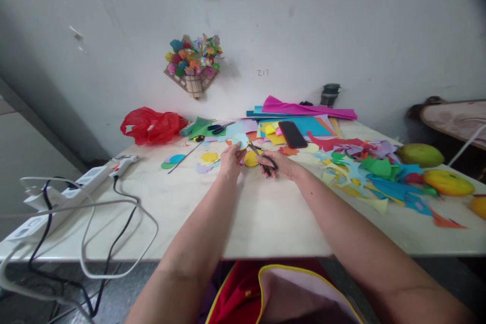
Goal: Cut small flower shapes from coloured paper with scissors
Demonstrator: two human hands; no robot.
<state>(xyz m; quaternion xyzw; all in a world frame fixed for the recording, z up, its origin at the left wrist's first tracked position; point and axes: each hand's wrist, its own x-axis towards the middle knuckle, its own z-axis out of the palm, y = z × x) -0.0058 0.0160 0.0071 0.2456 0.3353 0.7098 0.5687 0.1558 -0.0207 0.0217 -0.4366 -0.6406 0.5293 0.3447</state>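
My left hand [231,159] pinches a light blue paper piece [240,140] with a rounded, notched outline, held above the table. In my right hand [279,163] is a pair of scissors [256,150] with dark handles, fingers through the loops. The blades point up and left, close to the edge of the blue paper; whether they touch it I cannot tell. A yellow paper disc [251,158] lies between the hands. Left of my left hand are yellow paper cutouts [209,157], then a blue disc [176,159] overlapping a green one.
Paper scraps [364,167] cover the right side, beside mangoes [448,183]. A phone [292,134] and coloured sheets lie behind the hands. Second scissors [216,129] and a red plastic bag [152,125] are at back left. Power strips [56,205] with loose cables occupy the left edge.
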